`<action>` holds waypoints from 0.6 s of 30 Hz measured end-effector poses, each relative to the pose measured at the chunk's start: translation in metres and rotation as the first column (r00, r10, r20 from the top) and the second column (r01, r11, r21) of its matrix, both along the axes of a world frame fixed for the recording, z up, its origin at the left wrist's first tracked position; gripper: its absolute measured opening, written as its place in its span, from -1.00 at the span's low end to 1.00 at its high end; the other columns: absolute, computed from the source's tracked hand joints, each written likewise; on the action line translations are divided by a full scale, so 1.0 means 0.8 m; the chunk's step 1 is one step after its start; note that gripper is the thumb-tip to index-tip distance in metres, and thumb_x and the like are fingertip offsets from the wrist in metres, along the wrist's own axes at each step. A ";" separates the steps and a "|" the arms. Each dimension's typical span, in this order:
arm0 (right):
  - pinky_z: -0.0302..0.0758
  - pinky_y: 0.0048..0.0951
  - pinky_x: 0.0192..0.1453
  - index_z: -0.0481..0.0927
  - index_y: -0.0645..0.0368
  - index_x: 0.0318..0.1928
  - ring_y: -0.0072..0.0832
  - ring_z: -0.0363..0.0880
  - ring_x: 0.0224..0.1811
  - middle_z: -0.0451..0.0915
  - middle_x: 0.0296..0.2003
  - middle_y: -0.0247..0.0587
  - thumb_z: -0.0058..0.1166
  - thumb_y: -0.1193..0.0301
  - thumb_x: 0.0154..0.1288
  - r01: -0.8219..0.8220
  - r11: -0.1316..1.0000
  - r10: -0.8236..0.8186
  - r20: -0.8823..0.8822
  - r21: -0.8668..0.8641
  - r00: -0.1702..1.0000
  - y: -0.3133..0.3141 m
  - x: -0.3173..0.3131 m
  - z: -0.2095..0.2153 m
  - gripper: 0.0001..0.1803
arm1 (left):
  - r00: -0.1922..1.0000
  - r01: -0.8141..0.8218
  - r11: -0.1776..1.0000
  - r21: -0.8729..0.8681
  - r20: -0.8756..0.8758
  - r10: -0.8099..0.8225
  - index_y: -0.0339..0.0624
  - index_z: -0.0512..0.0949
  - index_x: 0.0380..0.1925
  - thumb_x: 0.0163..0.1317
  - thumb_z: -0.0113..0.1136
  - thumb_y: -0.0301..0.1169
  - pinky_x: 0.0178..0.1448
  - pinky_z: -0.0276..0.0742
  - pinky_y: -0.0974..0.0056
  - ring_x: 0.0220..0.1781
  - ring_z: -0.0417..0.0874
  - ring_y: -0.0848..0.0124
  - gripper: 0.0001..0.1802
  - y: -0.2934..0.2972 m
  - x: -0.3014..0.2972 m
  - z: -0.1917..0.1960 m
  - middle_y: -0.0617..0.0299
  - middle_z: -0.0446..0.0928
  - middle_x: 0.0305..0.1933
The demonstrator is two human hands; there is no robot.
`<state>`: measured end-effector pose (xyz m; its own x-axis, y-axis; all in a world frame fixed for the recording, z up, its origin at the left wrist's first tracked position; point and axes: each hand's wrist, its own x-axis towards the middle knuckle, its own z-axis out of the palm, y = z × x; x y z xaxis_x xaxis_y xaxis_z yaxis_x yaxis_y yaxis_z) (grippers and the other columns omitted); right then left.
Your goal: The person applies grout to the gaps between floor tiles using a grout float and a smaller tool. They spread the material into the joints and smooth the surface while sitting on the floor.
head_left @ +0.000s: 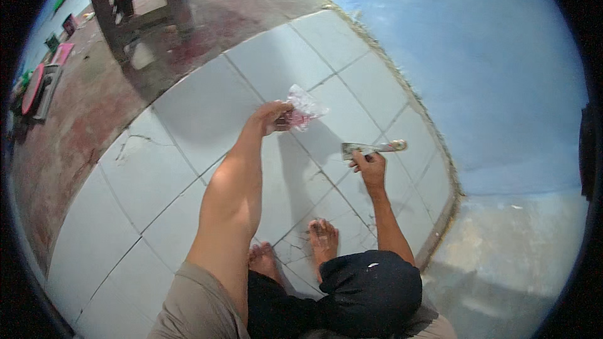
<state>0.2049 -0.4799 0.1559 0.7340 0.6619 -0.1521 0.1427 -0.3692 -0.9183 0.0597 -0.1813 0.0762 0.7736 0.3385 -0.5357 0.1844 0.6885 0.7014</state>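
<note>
My left hand (275,117) reaches out ahead of me over the white tiles, fingers closed on a crumpled clear plastic bag (304,108) with pink on it. Whether anything lies inside the bag I cannot make out. To the right and nearer, above my bent knee, my right hand (369,164) grips a flat scraper-like tool (380,147). Its broad greyish end points left, and a narrower part runs right to a rounded, reddish tip. The two hands are well apart, and both things are held off the floor.
White floor tiles (176,194) with cracks and dark joints lie under me. A pale blue wall (490,75) rises at the right. At the far left, a dark stool (141,16) stands on reddish concrete (81,125). Pink and grey items (44,91) lie by the left edge.
</note>
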 end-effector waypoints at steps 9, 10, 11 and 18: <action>0.68 -0.43 -0.23 0.62 0.34 -0.17 -0.45 0.76 -0.27 0.75 -0.28 -0.09 0.20 0.49 0.35 -0.045 0.990 0.041 0.029 0.133 0.999 0.115 0.016 -0.008 -0.86 | 0.991 0.118 0.814 0.569 -0.124 -0.057 -0.30 0.48 0.15 0.37 0.09 -0.40 -0.14 0.74 0.14 -0.23 0.75 0.29 -0.62 0.057 -0.118 0.101 0.06 0.67 -0.16; 0.67 -0.41 -0.19 0.63 0.33 -0.17 -0.46 0.75 -0.24 0.75 -0.25 -0.14 0.20 0.49 0.35 -0.085 0.984 0.077 0.053 0.156 0.996 0.126 0.026 -0.031 -0.86 | 0.998 0.048 0.822 0.567 -0.063 -0.015 -0.28 0.44 0.21 0.39 0.08 -0.41 -0.13 0.75 0.15 -0.22 0.75 0.29 -0.58 0.033 -0.137 0.113 0.06 0.67 -0.14; 0.66 -0.42 -0.16 0.63 0.32 -0.14 -0.45 0.75 -0.21 0.75 -0.24 -0.15 0.19 0.49 0.36 -0.150 0.974 0.135 0.095 0.173 0.986 0.150 0.023 -0.040 -0.86 | 0.999 -0.028 0.827 0.562 -0.006 0.038 -0.27 0.39 0.27 0.41 0.06 -0.41 -0.12 0.75 0.15 -0.20 0.75 0.29 -0.55 0.015 -0.159 0.117 0.06 0.67 -0.13; 0.62 -0.23 -0.08 0.69 0.18 -0.09 -0.14 0.73 -0.14 0.72 -0.19 0.00 0.11 0.36 0.42 -0.637 0.701 0.323 0.653 0.321 0.685 0.373 -0.132 -0.015 -0.80 | 0.835 -0.513 0.669 0.537 0.133 0.533 -0.34 0.28 0.32 0.41 -0.04 -0.52 -0.15 0.82 0.21 -0.06 0.72 0.29 -0.52 -0.003 -0.228 0.076 -0.05 0.59 -0.01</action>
